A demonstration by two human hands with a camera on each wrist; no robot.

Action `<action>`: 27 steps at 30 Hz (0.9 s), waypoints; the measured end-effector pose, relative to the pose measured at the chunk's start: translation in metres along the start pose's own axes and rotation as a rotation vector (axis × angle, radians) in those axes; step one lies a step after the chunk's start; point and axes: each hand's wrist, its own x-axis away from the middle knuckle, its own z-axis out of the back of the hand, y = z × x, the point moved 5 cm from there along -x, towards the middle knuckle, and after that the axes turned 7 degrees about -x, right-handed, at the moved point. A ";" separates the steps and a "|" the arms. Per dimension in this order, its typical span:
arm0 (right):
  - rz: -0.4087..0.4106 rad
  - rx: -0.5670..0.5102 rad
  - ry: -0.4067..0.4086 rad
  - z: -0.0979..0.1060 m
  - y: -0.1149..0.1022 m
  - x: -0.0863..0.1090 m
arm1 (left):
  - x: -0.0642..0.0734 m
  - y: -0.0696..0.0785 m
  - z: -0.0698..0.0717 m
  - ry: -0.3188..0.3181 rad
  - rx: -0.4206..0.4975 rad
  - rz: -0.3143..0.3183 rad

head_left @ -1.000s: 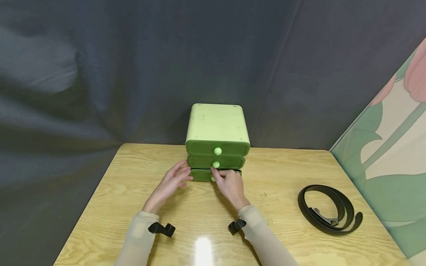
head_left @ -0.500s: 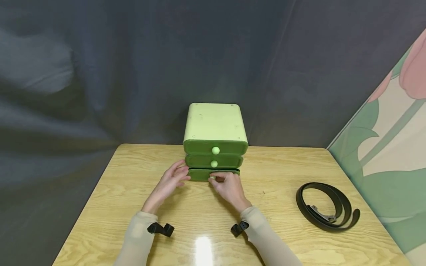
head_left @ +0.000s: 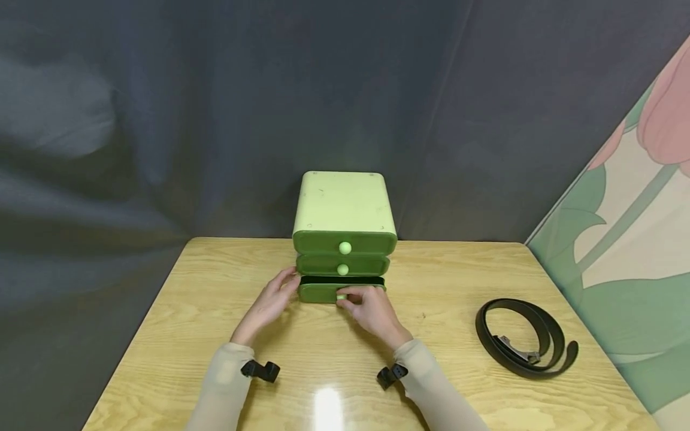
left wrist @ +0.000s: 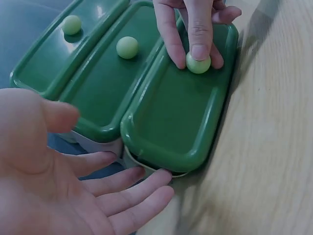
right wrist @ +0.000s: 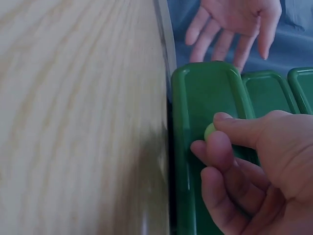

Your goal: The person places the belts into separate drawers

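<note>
A small cabinet (head_left: 345,200) with a pale green top and three dark green drawers stands at the back of the table. Its bottom drawer (head_left: 317,293) is pulled out a little, with a dark gap above its front. My right hand (head_left: 373,308) pinches that drawer's round light green knob (left wrist: 198,63) between thumb and fingers. At the cabinet's left side is my left hand (head_left: 271,304), fingers spread and extended, fingertips right at the casing's lower edge in the left wrist view. The top drawer (head_left: 318,242) and middle drawer (head_left: 315,264) sit closed, their knobs untouched.
A coiled black belt (head_left: 557,335) with a metal buckle lies on the right of the wooden table (head_left: 178,359). Behind the table hangs a dark grey curtain (head_left: 259,120). A flower-patterned panel (head_left: 636,251) borders the right side.
My right hand has taken the bottom knob and drawn the drawer toward me, widening the gap above it. My left hand stays beside the cabinet. The head view has shifted slightly.
</note>
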 end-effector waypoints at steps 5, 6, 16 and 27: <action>0.021 0.018 -0.030 0.006 -0.002 0.002 | -0.004 -0.006 -0.007 -0.036 0.101 -0.007; 0.017 0.014 -0.044 0.007 -0.002 0.002 | -0.005 -0.007 -0.008 -0.042 0.106 -0.006; -0.066 -0.035 -0.194 0.009 -0.003 0.008 | -0.010 -0.017 -0.009 -0.004 0.027 0.014; 0.018 0.026 -0.252 0.010 -0.017 0.014 | -0.008 -0.020 -0.009 -0.028 0.018 0.003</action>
